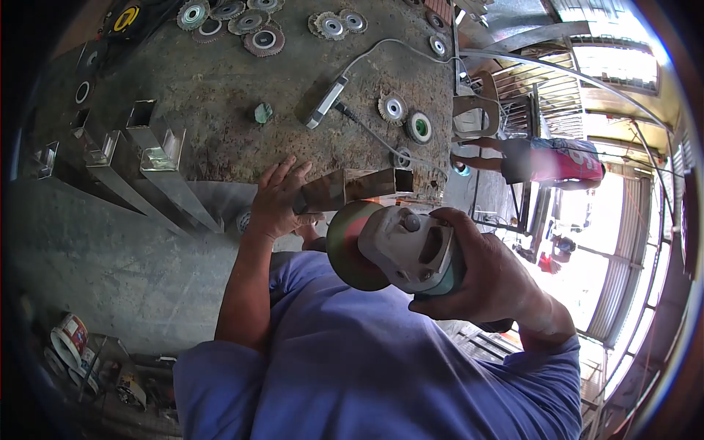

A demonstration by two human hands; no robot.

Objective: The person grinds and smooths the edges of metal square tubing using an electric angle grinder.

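Note:
My right hand [488, 275] is wrapped round the body of an angle grinder [407, 246]. A round disc [356, 246], greenish with a reddish centre, sits on the grinder's left side, close to a metal piece. My left hand [282, 198] rests at the near edge of the workbench [220, 110], on the left end of this short brown metal tube piece [359, 185]. Its fingers are spread over the bench edge, with the thumb against the metal. How firmly the fingers hold it is hard to see.
Square metal tubes [165, 158] jut from the bench's left side. Several flap discs [264, 38] lie at the back. A power strip [326, 103] with cables and a green lump [262, 112] lie mid-bench. Another person [557, 161] stands at the right. Containers [71, 341] stand lower left.

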